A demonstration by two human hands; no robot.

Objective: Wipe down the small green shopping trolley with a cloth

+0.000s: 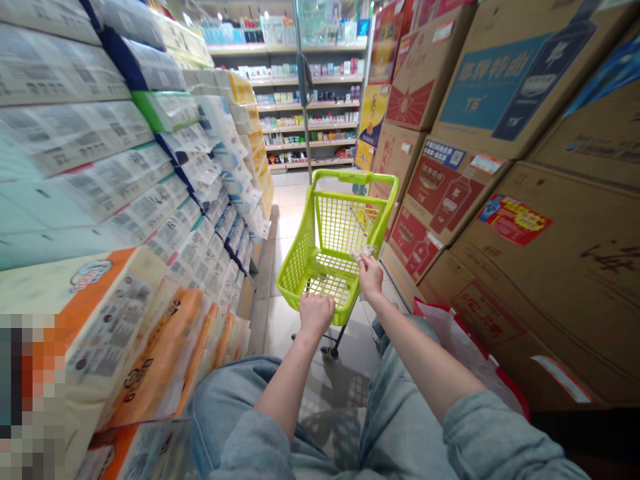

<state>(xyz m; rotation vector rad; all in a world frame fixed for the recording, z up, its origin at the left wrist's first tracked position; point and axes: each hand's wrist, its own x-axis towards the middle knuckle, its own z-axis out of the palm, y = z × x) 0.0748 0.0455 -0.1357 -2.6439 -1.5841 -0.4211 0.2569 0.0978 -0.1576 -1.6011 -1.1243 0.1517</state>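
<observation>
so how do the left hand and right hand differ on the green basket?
Left hand is a closed fist on the near rim of the green basket; right hand sits farther along, on the right rim. Left hand holds only the rim; right hand pinches a pale wad against it. Both are bare and touch the basket.

We see a lime-green mesh basket (330, 247) with a grid pattern of small holes. To its left, tissue packs (125, 193) are white, pale teal, blue and green, and the nearest ones (115, 333) are orange and white. To its right stand brown cartons (560, 267) with red and blue printed labels. Nearer than the basket, our sleeves (495, 433) and trousers (400, 400) are faded blue-grey.
</observation>
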